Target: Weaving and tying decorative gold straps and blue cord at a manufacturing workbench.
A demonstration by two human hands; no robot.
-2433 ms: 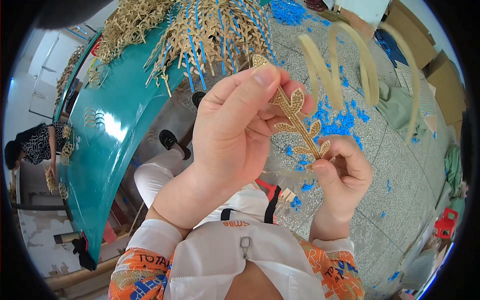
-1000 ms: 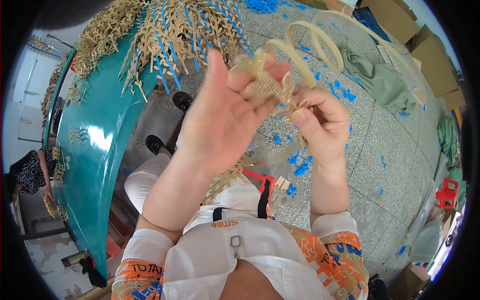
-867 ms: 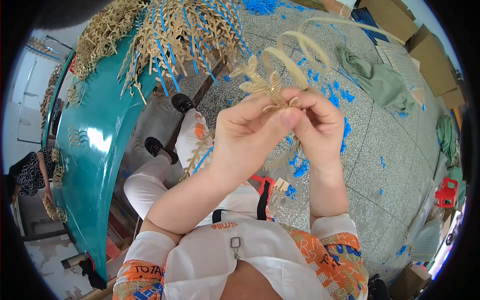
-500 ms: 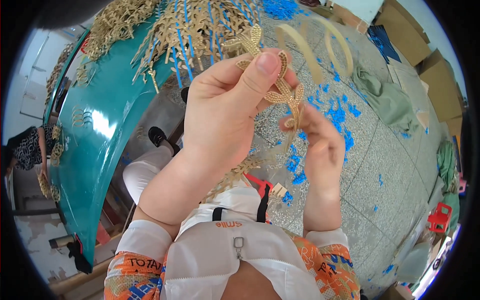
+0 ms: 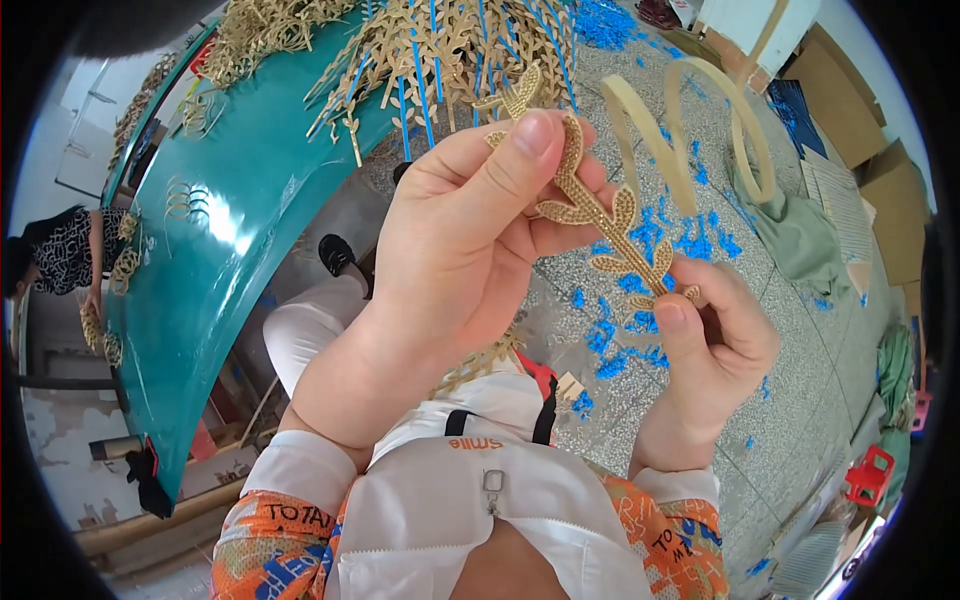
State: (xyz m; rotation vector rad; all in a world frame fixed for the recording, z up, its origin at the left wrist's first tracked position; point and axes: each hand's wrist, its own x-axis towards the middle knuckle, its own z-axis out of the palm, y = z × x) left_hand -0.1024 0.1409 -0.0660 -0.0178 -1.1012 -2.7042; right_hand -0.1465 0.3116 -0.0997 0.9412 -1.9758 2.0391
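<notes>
Between my hands runs a gold leaf-shaped trim strip [image 5: 606, 223], a stem with paired, textured leaves. My left hand [image 5: 465, 205] pinches it near its upper part, thumb on top, and the leafy tip sticks out above the fingers. Further down, my right hand [image 5: 722, 330] closes thumb and fingers on the lower end of the same strip. The strip slants from upper left to lower right. A pale, curling ribbon-like band [image 5: 650, 125] loops in the air beyond my hands; where it joins the strip, I cannot tell. More gold leafy pieces [image 5: 480, 365] lie over my lap, partly hidden.
A green-topped table [image 5: 225, 265] curves along the left, with heaps of gold leaf trim [image 5: 265, 45] and hanging strips [image 5: 440, 60] at its far end. Another person [image 5: 75, 250] handles trim at the left. Blue scraps [image 5: 610, 340] litter the floor. A red stool [image 5: 868, 475] stands right.
My right hand has moved right and now grips the strip's lower end, with the strip drawn straighter. The leaves along its lower stem show more plainly. The view has shifted slightly.
</notes>
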